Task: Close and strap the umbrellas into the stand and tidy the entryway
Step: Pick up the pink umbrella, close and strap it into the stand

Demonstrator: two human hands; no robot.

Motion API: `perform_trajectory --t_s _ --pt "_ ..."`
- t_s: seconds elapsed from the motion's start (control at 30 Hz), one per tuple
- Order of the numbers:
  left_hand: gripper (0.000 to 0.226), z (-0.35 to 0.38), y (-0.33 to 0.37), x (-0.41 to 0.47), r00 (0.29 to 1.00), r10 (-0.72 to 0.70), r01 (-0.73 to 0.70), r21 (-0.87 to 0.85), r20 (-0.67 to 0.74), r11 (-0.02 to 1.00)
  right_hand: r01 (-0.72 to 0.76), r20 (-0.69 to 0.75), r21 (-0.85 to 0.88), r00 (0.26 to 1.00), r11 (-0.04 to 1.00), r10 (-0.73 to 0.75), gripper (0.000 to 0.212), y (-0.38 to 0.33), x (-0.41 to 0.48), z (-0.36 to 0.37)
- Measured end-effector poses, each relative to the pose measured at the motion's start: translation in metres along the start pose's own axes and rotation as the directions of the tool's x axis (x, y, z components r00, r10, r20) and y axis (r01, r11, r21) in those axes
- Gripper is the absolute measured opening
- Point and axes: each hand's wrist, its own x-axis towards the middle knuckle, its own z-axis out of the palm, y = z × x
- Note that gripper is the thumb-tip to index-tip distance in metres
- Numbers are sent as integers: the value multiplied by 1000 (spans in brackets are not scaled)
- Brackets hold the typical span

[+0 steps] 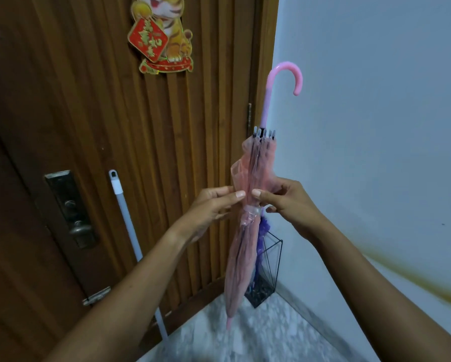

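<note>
A closed pink see-through umbrella (pixel 241 259) hangs upright in front of me, its hooked pink handle (pixel 284 77) at the top and its tip just above the floor. My left hand (pixel 214 205) and my right hand (pixel 289 199) pinch it at mid-height from either side, thumbs meeting just above the clear strap (pixel 251 210) wrapped around the folds. Behind it, a black wire umbrella stand (pixel 270 267) stands in the corner with a purple umbrella (pixel 263 232) inside, mostly hidden.
A brown wooden door (pixel 88 126) with a metal lock (pixel 70 207) fills the left. A white broom or mop pole (pixel 133 239) leans against it. A white wall (pixel 375 126) is on the right. The floor (pixel 258 335) is pale marble.
</note>
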Motion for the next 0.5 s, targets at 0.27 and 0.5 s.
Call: perform_trajectory --t_s 0.27,0.5 --pt "28 38 -38 111 993 -39 49 85 -109 995 -17 -37 -121 999 992 12 23 78 70 -71" --pt "28 65 -99 236 961 -68 81 38 -270 996 -100 -52 -71 994 993 96 29 148 148 -135"
